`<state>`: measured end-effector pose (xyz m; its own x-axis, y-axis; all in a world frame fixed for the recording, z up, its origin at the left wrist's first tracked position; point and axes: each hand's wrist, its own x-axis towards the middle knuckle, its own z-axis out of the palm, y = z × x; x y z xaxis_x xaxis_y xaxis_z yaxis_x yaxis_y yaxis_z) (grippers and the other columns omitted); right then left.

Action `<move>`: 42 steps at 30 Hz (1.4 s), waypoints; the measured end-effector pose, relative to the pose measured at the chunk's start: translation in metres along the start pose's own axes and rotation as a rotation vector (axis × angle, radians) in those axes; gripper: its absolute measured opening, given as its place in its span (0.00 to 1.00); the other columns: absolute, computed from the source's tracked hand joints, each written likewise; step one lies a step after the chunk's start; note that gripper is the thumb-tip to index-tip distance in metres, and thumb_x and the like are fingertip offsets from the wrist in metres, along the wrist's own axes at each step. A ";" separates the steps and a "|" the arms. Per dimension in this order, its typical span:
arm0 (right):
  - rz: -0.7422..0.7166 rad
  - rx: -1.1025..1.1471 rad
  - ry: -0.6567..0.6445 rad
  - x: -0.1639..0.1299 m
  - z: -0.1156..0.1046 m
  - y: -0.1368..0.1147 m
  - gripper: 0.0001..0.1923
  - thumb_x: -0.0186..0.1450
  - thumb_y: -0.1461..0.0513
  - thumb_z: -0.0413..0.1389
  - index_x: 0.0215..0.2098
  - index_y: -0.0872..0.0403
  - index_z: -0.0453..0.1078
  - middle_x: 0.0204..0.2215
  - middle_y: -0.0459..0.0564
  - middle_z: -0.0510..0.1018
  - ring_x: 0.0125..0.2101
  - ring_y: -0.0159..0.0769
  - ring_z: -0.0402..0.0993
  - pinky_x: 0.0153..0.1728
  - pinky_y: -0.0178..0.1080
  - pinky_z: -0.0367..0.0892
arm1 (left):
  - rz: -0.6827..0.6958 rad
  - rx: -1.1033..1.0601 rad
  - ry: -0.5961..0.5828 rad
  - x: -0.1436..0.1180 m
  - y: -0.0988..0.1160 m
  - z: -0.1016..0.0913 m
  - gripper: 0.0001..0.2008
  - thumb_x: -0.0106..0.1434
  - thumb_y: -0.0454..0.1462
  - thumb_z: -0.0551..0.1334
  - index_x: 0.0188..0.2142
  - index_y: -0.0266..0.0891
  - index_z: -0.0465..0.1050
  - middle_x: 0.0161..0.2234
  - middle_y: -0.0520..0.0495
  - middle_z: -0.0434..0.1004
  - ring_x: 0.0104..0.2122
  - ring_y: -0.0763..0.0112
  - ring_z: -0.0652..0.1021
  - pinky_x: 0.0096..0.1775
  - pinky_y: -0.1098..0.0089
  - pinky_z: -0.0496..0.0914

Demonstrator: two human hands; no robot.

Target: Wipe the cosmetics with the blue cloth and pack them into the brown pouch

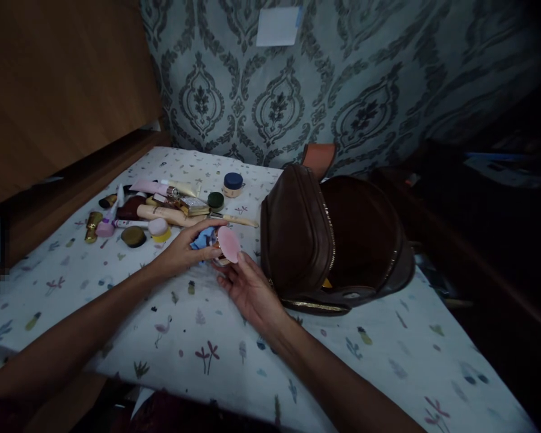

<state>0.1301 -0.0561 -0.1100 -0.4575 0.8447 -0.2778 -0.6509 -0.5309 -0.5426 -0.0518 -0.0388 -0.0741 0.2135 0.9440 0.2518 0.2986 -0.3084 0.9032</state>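
My left hand (187,249) is closed on a crumpled blue cloth (202,239), which is pressed against a small cosmetic jar with a round pink top (229,243). From the right, my right hand (255,294) grips the same jar, thumb at the edge of its pink top and fingers beneath. The jar is tilted, its top turned partly towards me, and much of its side is hidden by my fingers. Just to the right stands a brown leather bag (297,234), its zip undone and its main compartment gaping.
Beyond my left hand lies a pile of cosmetics: tubes, brushes, a beige bottle (162,214), a yellow-based pot (159,230). A blue-lidded jar (233,184) and a dark green-lidded pot (215,201) stand behind. A printed cloth (198,361) covers the table; a wooden cabinet (67,90) borders the left.
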 end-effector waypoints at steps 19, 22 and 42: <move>-0.043 -0.041 -0.005 -0.001 0.002 0.000 0.22 0.52 0.54 0.72 0.42 0.48 0.74 0.35 0.42 0.82 0.30 0.28 0.76 0.29 0.29 0.70 | 0.100 0.270 -0.074 0.002 -0.005 -0.004 0.30 0.56 0.51 0.70 0.55 0.42 0.72 0.48 0.42 0.74 0.49 0.55 0.74 0.54 0.59 0.67; -0.029 0.009 -0.040 0.000 0.000 -0.002 0.21 0.55 0.51 0.70 0.44 0.44 0.73 0.40 0.41 0.82 0.36 0.33 0.77 0.34 0.35 0.74 | 0.049 0.096 -0.037 0.001 -0.002 -0.002 0.29 0.57 0.52 0.69 0.54 0.42 0.73 0.51 0.42 0.74 0.54 0.53 0.72 0.56 0.60 0.65; -0.061 -0.044 -0.097 -0.006 0.004 -0.006 0.24 0.55 0.48 0.69 0.46 0.47 0.73 0.41 0.43 0.81 0.38 0.33 0.77 0.33 0.33 0.73 | 0.138 0.407 -0.326 -0.002 -0.006 -0.003 0.43 0.57 0.56 0.67 0.66 0.46 0.56 0.52 0.42 0.66 0.52 0.55 0.70 0.54 0.59 0.66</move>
<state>0.1338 -0.0580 -0.1018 -0.4761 0.8636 -0.1660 -0.6528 -0.4735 -0.5913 -0.0569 -0.0380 -0.0791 0.5345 0.8259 0.1794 0.5701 -0.5091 0.6449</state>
